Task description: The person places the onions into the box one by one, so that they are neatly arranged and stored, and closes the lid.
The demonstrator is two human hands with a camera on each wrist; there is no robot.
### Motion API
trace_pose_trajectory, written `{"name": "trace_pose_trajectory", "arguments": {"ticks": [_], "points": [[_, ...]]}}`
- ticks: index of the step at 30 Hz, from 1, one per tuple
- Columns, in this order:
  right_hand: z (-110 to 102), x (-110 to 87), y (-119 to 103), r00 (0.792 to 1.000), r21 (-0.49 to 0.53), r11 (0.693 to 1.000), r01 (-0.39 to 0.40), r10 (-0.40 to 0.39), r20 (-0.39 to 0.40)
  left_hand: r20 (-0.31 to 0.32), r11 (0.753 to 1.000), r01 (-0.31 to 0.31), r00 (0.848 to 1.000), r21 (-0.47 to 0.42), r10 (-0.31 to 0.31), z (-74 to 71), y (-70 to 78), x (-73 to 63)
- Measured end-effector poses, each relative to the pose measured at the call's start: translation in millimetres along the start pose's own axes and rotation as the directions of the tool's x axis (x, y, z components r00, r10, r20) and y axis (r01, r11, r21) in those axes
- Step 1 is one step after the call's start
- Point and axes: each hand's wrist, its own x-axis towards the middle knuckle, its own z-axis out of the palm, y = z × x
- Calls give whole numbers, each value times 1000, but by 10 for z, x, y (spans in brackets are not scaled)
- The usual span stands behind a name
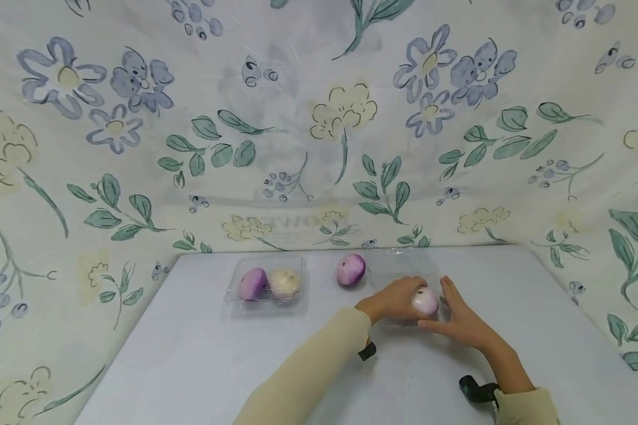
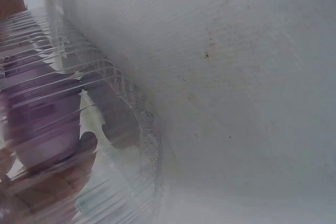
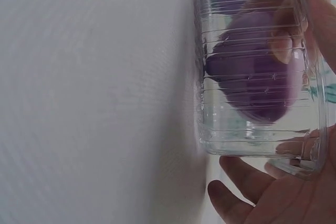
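Observation:
In the head view my left hand (image 1: 396, 300) grips a purple-and-white onion (image 1: 424, 301) inside a clear plastic clamshell box (image 1: 393, 262) on the right of the table. Beside the box's right end, my right hand (image 1: 465, 324) has its thumb and fingers spread apart. The right wrist view shows the purple onion (image 3: 260, 72) through the box's ribbed wall (image 3: 252, 140), with a fingertip against it. Fingers of my right hand (image 3: 283, 198) lie close to the box's end. In the left wrist view, the ribbed box (image 2: 123, 129) partly blurs a purple onion (image 2: 44, 114).
Another purple onion (image 1: 350, 270) sits on the white table (image 1: 202, 348), left of the box. Farther left, a second clear box (image 1: 266, 307) holds a purple onion (image 1: 252, 284) and a cream-coloured one (image 1: 284, 284). A floral cloth (image 1: 292, 147) hangs behind the table.

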Motion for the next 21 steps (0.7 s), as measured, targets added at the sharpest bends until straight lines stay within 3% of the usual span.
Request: {"name": "trace_pose_trajectory", "arguments": {"ticks": [13,21], "points": [[15,-2,40,1000,5,1000,-2,2,1,16,1000,-5,1000,5,5,66,8,76],[-34,24,32,1000,22,999,23,-24,9,-10,1000,6,1000,25,-6,67,39,93]]}}
